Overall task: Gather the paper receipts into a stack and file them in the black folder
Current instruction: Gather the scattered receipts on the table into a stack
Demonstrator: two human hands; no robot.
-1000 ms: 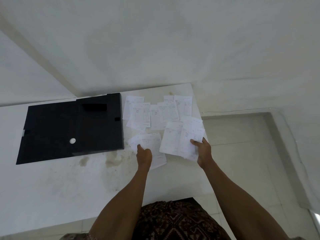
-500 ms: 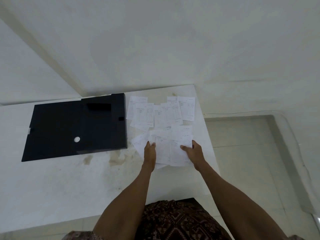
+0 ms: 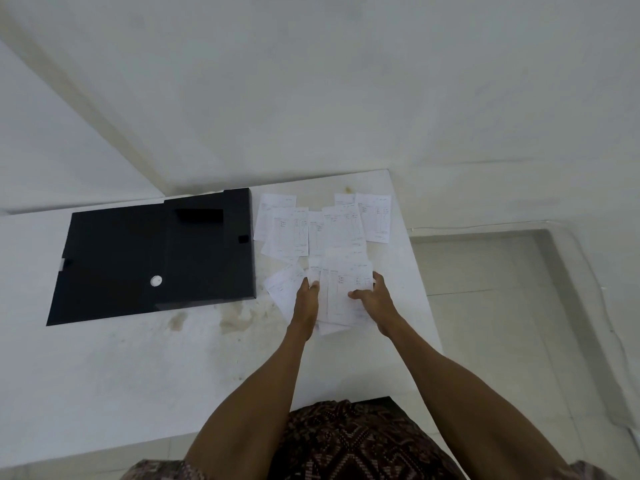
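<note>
Fingers (image 3: 313, 285) of left hand (image 3: 306, 299) and right hand (image 3: 372, 296): pressing one overlapped bunch of receipts (image 3: 341, 292) on tabletop (image 3: 138, 368). Black folder (image 3: 156, 258): one. Loose receipts (image 3: 318, 225): roughly seven.

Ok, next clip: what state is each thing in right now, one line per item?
black folder: lying flat on the table, not yet holding receipts.
near receipts: overlapping in a loose pile, pressed between both hands.
far receipts: spread flat, overlapping, untouched.
left hand: fingers on the pile's left edge.
right hand: fingers on the pile's right side.
table: white, stained near the folder.
</note>
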